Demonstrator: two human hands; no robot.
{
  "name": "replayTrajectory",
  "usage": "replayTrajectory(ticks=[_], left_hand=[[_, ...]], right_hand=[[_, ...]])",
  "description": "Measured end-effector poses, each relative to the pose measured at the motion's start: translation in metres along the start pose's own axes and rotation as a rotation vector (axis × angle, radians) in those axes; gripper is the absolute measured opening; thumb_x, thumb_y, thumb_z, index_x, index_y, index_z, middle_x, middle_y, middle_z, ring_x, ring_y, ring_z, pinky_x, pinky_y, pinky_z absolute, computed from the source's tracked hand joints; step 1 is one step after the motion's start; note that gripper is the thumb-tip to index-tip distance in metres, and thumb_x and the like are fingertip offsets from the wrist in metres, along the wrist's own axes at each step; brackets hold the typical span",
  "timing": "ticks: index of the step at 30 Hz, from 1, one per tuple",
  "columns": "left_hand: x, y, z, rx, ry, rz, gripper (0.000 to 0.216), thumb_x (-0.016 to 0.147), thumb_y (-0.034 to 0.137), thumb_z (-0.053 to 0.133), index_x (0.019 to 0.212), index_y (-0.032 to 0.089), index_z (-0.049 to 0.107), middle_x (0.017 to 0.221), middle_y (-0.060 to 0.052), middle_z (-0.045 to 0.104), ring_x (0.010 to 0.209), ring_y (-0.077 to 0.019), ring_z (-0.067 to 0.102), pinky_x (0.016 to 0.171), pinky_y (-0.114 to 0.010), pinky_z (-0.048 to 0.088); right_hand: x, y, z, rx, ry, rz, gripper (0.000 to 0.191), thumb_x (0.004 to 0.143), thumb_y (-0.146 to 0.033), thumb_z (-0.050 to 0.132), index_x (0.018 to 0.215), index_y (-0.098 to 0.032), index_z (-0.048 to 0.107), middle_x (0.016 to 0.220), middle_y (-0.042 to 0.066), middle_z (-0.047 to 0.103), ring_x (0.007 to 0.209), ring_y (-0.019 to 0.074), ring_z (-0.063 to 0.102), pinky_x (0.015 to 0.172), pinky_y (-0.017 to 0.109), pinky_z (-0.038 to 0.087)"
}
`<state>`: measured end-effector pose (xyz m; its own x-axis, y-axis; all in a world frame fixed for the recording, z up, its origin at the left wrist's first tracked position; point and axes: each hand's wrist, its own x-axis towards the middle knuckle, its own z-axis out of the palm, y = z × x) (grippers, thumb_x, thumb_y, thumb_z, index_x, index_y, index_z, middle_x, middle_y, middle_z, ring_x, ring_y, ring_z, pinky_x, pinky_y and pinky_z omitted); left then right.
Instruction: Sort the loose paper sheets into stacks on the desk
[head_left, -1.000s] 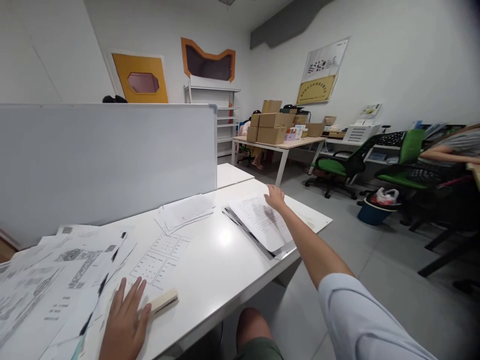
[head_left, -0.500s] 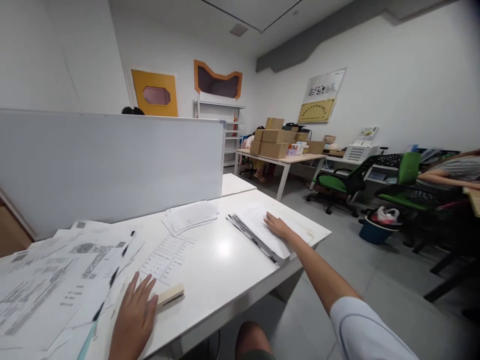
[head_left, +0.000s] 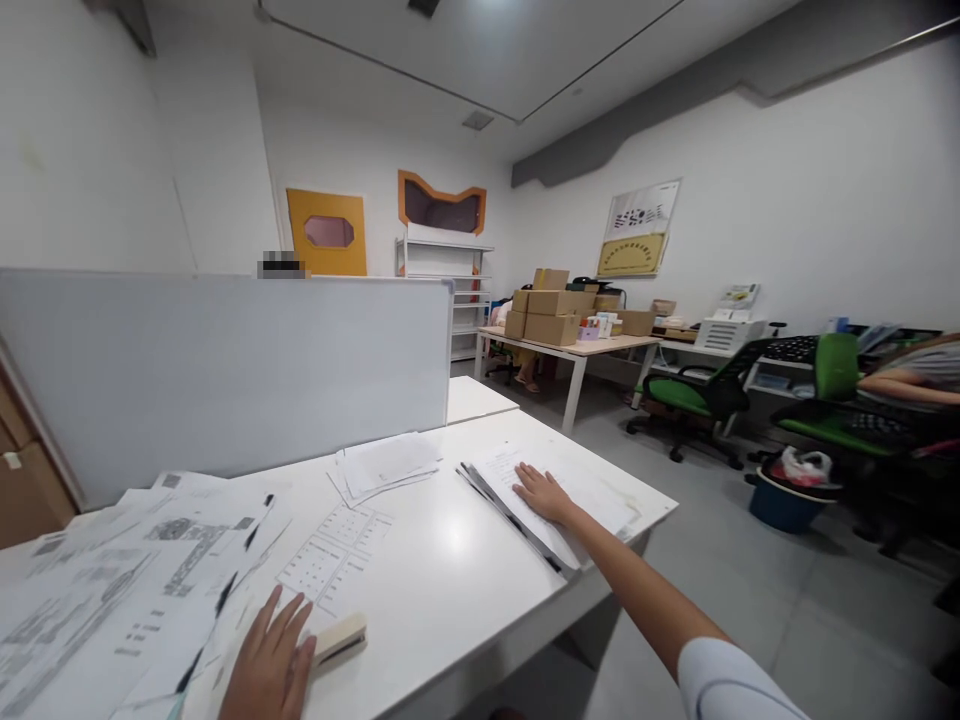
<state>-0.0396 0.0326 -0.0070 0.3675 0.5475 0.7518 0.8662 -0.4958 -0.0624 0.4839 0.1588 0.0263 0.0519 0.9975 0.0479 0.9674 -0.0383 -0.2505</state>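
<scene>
My left hand [head_left: 271,655] rests with fingers apart on the white desk [head_left: 420,590]. Its thumb lies by a cream stapler [head_left: 341,638], and its fingertips come close to a printed sheet with boxes [head_left: 337,550]. My right hand [head_left: 541,490] lies flat, fingers stretched, on a stack of printed papers [head_left: 501,468]. A dark edge runs along the left side of that stack. Left of my left hand is a large spread of printed sheets [head_left: 142,590] with black clips. Several loose papers [head_left: 386,465] lie near the partition.
A grey-white partition [head_left: 225,370] borders the desk's far side. Beyond are a table with cardboard boxes [head_left: 551,328], a metal shelf [head_left: 442,246] and green chairs [head_left: 679,393]. A blue bin [head_left: 787,503] stands on the floor at right. Another person's arm [head_left: 911,388] shows at the far right.
The view has tilted up, so the desk and room sit lower in the picture. My right hand has shifted slightly left over the papers. The left hand stays beside the stapler.
</scene>
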Motion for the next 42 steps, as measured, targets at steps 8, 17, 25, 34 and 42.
replayTrajectory(ticks=[8,17,25,34,42], left_hand=[[0.002,-0.001,0.003,0.001,-0.159,-0.09,0.044,0.087,0.046,0.043,0.117,0.019,0.06,0.119,-0.004,0.066,0.112,-0.0231,0.059,0.09,-0.038,0.053],[0.018,0.013,-0.014,-0.129,-0.224,0.23,0.048,0.084,0.033,0.055,0.131,0.034,0.047,0.116,0.001,0.067,0.105,-0.02,0.062,0.091,-0.035,0.051],[0.015,0.034,-0.032,-0.238,-0.311,-0.059,0.039,0.077,0.011,0.046,0.113,0.022,0.057,0.101,-0.006,0.066,0.095,-0.0198,0.061,0.082,-0.037,0.053],[0.017,0.03,-0.025,-0.281,-0.293,-0.004,0.034,0.086,0.021,0.045,0.118,0.022,0.055,0.104,-0.008,0.067,0.096,-0.0211,0.063,0.081,-0.038,0.053],[0.016,0.031,-0.027,-0.263,-0.292,0.048,0.036,0.089,0.024,0.044,0.124,0.022,0.052,0.107,-0.008,0.067,0.097,-0.0202,0.063,0.082,-0.037,0.054]], right_hand=[[-0.033,-0.129,-0.002,0.178,0.027,-0.426,0.05,0.092,-0.042,0.038,0.139,-0.024,0.041,0.153,0.005,0.028,0.141,0.0197,0.022,0.116,0.046,0.007],[-0.089,-0.284,0.063,0.251,-0.005,-0.675,0.05,0.085,-0.041,0.051,0.131,-0.022,0.048,0.142,0.009,0.047,0.133,0.0275,0.038,0.109,0.049,0.028],[-0.114,-0.144,0.039,0.369,-0.011,-0.565,0.045,0.095,-0.041,0.03,0.115,-0.019,0.063,0.124,0.012,0.062,0.121,0.026,0.053,0.102,0.044,0.04],[-0.214,-0.153,0.061,0.096,-0.099,-0.685,0.069,0.082,-0.013,0.045,0.147,-0.023,0.024,0.153,0.009,0.023,0.141,0.0293,0.021,0.112,0.057,0.02],[-0.242,-0.233,0.072,0.366,0.021,-0.429,0.045,0.091,-0.019,0.034,0.134,-0.021,0.048,0.141,0.007,0.047,0.133,0.0234,0.04,0.113,0.053,0.025]])
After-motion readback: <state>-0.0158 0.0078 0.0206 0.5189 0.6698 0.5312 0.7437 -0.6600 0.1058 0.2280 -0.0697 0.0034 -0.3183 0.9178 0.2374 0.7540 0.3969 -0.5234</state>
